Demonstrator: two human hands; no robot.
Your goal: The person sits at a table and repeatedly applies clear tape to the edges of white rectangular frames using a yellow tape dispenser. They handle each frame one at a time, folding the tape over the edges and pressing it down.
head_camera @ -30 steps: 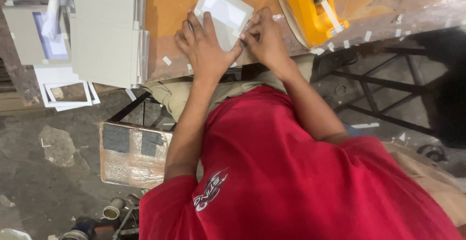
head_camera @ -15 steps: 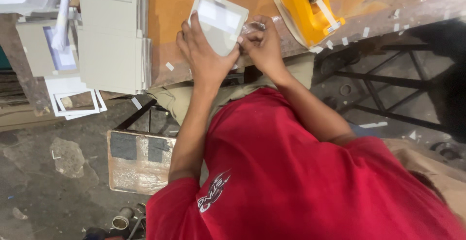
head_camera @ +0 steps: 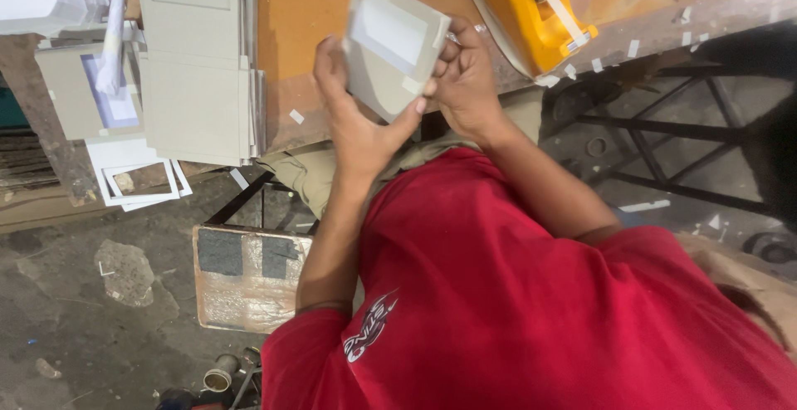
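You held the grey card frame [head_camera: 390,45] up off the orange table [head_camera: 307,3], tilted, at about 12 o'clock from your chest. Your left hand [head_camera: 357,119] was closed on its lower edge, thumb pressed against the corner at 4 o'clock of the frame, palm behind it. Your right hand [head_camera: 465,86] sat at 3 o'clock of the frame, fingers curled onto its right edge near the white taped window; whether they pinched a tape end or only steadied the card, I could not tell.

The yellow tape dispenser [head_camera: 531,16] stood at 2 o'clock of your right hand, near the table's edge. A stack of grey frames [head_camera: 195,70] lay at 9 o'clock of your left hand, overhanging the edge, with more white frames [head_camera: 137,182] below it.

My guess at the risks: gripped by thin edges only, the card could have bent or slipped from your fingers and dropped past the table edge to the floor. Tape pressed on mid-air, without backing, might have wrinkled or sat crooked. An elbow swung out at 9 o'clock could have knocked the overhanging stack down
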